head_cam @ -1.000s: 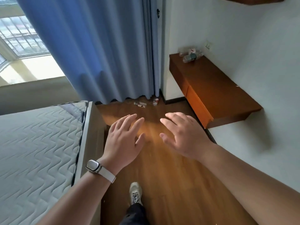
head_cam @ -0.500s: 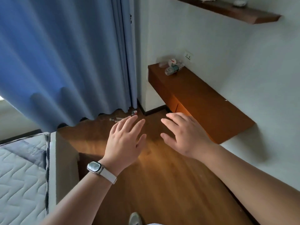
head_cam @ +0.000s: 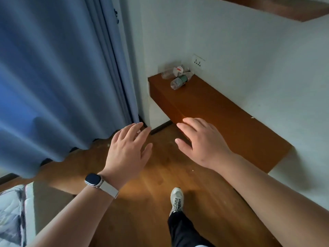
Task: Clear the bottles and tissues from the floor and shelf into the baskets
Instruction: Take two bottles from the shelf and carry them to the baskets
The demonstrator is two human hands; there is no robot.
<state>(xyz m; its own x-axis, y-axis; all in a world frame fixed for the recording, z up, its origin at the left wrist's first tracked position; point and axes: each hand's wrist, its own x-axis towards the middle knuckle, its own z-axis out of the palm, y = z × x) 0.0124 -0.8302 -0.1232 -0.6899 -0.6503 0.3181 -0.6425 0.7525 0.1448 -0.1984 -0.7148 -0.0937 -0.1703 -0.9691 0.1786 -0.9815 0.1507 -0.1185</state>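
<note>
Two clear plastic bottles lie at the far corner of the brown wall shelf [head_cam: 222, 111]: one with a green label [head_cam: 180, 80], one with a red and white label [head_cam: 171, 71] behind it. My left hand [head_cam: 127, 150], a watch on its wrist, and my right hand [head_cam: 201, 141] are stretched out over the wooden floor, fingers straight, holding nothing. Both are well short of the bottles. A small bit of a floor bottle [head_cam: 138, 132] peeks out between my left fingers; the rest is hidden. No basket or tissue is in view.
A blue curtain [head_cam: 58, 77] hangs at the left down to the floor. The bed corner [head_cam: 16, 207] is at the lower left. My shoe [head_cam: 176, 198] steps on the wooden floor [head_cam: 160, 184]. A higher shelf [head_cam: 284, 8] juts from the white wall, and a socket [head_cam: 198, 62] sits above the bottles.
I have walked closer to the shelf and the corner; the bed has slid out to the lower left. Both hands stay spread in front, and the floor bottles are now mostly behind my left hand.
</note>
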